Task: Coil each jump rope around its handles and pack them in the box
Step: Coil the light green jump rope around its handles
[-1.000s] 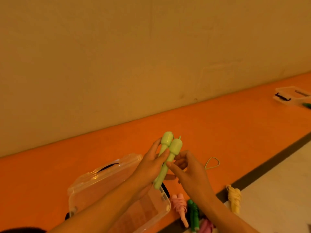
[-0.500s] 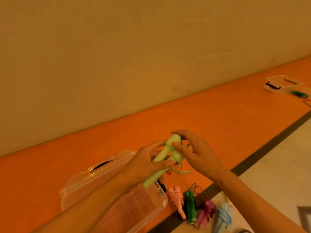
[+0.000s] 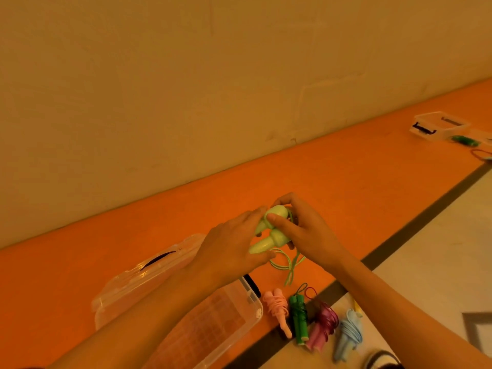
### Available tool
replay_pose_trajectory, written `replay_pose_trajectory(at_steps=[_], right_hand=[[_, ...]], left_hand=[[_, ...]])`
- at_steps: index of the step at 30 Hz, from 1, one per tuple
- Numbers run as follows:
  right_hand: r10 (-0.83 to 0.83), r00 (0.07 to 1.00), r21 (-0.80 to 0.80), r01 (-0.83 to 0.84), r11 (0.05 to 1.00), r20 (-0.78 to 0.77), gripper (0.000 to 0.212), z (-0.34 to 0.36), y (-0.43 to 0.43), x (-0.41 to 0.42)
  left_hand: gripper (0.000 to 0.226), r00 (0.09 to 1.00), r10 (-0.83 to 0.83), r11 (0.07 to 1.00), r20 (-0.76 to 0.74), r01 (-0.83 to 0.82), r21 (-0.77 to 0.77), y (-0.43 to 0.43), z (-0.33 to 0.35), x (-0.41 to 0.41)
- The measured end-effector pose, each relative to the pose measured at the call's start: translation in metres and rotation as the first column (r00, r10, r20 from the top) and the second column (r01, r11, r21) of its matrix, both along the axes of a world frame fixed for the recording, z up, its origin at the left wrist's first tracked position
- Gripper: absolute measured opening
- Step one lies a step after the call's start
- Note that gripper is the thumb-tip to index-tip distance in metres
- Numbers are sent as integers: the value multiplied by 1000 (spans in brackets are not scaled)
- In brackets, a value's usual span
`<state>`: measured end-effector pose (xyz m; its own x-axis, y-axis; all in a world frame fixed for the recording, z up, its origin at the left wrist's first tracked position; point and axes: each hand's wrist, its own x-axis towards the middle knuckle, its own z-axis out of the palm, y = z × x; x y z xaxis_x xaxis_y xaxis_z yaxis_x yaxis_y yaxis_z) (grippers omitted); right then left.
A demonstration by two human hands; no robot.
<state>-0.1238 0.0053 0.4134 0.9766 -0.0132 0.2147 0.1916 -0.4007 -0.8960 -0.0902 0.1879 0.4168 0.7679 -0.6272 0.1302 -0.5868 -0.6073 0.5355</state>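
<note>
I hold a pale green jump rope [image 3: 269,235] in the air above the orange floor, its two handles side by side. My left hand [image 3: 231,249] grips the handle shafts from the left. My right hand [image 3: 300,233] wraps over the bulbous handle tops, thumb pressing on them. The thin green cord [image 3: 288,263] hangs in loose loops beneath both hands. A clear plastic box [image 3: 247,304] with its lid hinged back sits open on the floor below my left arm.
Coiled ropes lie in a row right of the box: pink [image 3: 278,308], dark green [image 3: 299,316], magenta [image 3: 320,326], light blue [image 3: 348,334]. Far right stand another clear box [image 3: 436,126] and a green rope [image 3: 464,140]. The wall runs close behind.
The handles tipped from upright to slanting. My right hand came from below them to over their tops. The cord now hangs in loops under my hands. My view dropped, showing more coiled ropes.
</note>
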Motion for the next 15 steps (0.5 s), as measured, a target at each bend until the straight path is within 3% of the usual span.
replay_pose_trajectory(at_steps=[3, 5, 9, 13, 15], right_hand=[[-16, 999, -116, 21, 993, 40, 23, 2, -11, 16], [2, 1000, -144, -5, 990, -24, 26, 15, -32, 31], [48, 988, -371, -100, 923, -147, 31, 63, -77, 72], [-59, 992, -575, -16, 818, -111, 46, 145, -116, 128], [-141, 990, -636, 100, 765, -14, 53, 189, -132, 152]], left_hand=[[83, 999, -24, 998, 31, 22, 66, 0, -2, 10], [84, 1000, -12, 997, 1, 12, 77, 10, 1, 25], [82, 994, 111, 986, 24, -113, 124, 39, 9, 53], [77, 992, 118, 993, -46, -118, 1, 55, 17, 64], [77, 990, 134, 986, -48, -138, -92, 58, 20, 70]])
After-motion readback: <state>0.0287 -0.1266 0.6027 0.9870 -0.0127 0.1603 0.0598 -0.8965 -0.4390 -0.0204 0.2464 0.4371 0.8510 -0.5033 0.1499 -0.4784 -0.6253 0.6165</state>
